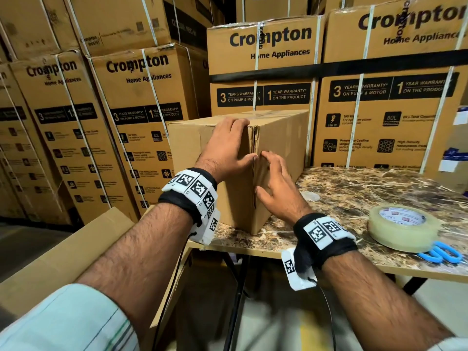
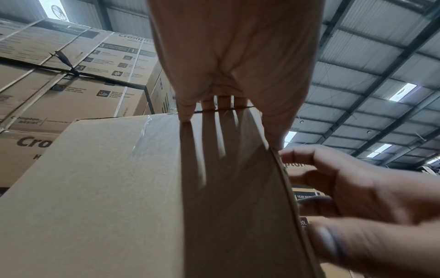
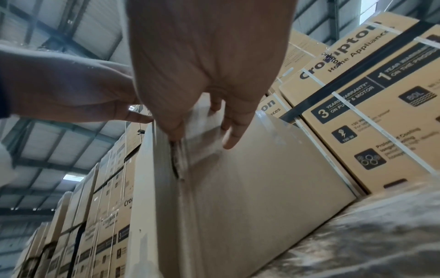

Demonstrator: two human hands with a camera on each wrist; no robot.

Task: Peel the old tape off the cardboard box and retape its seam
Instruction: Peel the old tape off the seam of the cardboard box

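Note:
A plain cardboard box [image 1: 278, 138] stands on the marble-patterned table [image 1: 354, 198], one vertical corner towards me. That corner seam [image 1: 255, 148] is frayed and gapes slightly. Clear old tape [image 1: 263, 113] lies across the top, and more shows on the side [image 2: 142, 135]. My left hand [image 1: 238, 140] lies on the left face, its fingers hooked over the top edge and its thumb at the seam. On the right face my right hand [image 1: 266, 173] lies flat with straight fingers, the thumb beside the seam [image 3: 177, 159].
A roll of clear tape [image 1: 402, 231] lies flat at the table's right, with blue-handled scissors [image 1: 443, 254] in front of it near the edge. Tall stacks of printed cartons [image 1: 263, 59] wall in the back and left. A flat cardboard sheet [image 1: 63, 249] leans at lower left.

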